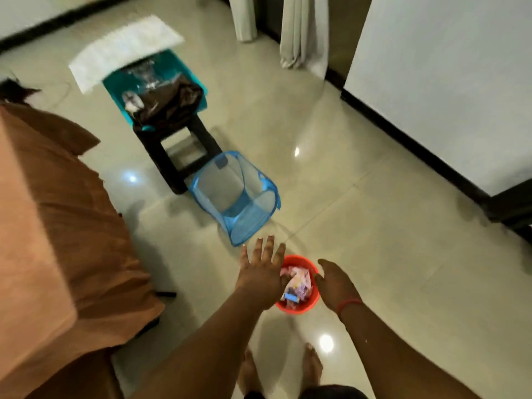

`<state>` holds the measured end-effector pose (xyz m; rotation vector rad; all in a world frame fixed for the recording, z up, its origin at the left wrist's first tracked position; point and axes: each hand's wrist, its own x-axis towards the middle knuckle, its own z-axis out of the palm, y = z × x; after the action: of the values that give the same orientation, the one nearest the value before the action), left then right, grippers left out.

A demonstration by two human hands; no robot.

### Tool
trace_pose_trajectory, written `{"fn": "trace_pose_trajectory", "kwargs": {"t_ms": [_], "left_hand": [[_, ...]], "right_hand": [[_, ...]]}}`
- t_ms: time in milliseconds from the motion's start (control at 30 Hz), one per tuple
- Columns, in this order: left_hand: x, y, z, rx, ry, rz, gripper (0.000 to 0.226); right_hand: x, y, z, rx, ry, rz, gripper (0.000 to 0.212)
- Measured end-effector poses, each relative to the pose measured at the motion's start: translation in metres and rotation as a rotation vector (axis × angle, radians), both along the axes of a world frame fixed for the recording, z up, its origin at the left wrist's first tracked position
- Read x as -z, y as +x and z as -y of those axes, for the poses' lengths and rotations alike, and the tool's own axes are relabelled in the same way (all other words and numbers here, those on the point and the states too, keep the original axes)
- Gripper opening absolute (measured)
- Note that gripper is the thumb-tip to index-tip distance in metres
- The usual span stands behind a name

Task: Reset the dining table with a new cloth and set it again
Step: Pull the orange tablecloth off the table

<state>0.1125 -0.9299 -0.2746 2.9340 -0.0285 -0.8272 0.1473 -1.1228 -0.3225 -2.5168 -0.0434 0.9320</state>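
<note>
Two empty hands, the left hand (260,272) spread flat and the right hand (335,283) loosely open, flank a small red bucket (299,308) on the floor beside the brown-clothed table (57,226); it is probably light, rigid plastic, best gripped by its rim.

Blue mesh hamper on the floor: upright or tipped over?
Tipped over. The blue mesh hamper lies on its side on the floor tiles, its open mouth facing the camera, apparently empty inside.
</note>
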Motion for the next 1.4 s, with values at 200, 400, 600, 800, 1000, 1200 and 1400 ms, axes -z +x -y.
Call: {"fn": "trace_pose_trajectory", "kwargs": {"t_ms": [200,400,600,800,1000,1200,1400], "left_hand": [[-0.120,0.063,0.035,0.012,0.045,0.158,0.095],[-0.186,0.138,0.091,-0.083,0.098,0.316,0.079],[-0.220,0.215,0.140,-0.221,0.092,0.410,0.079],[-0.220,0.279,0.101,-0.377,0.117,0.438,0.080],[-0.188,0.368,0.042,-0.506,0.095,0.385,0.079],[-0.181,0.470,-0.053,-0.615,0.076,0.349,0.080],[-0.188,0.512,-0.137,-0.813,0.114,0.345,0.083]], "right_hand": [[-0.135,0.067,0.018,-0.243,-0.064,0.263,0.065],[-0.231,0.166,0.072,-0.397,-0.142,0.484,0.078],[-0.291,0.266,0.123,-0.481,-0.155,0.649,0.082],[-0.287,0.351,0.107,-0.547,-0.141,0.649,0.098],[-0.269,0.463,0.037,-0.690,-0.168,0.660,0.100],[-0.273,0.596,-0.073,-0.788,-0.169,0.654,0.083],[-0.264,0.669,-0.186,-0.968,-0.134,0.606,0.081]]}}
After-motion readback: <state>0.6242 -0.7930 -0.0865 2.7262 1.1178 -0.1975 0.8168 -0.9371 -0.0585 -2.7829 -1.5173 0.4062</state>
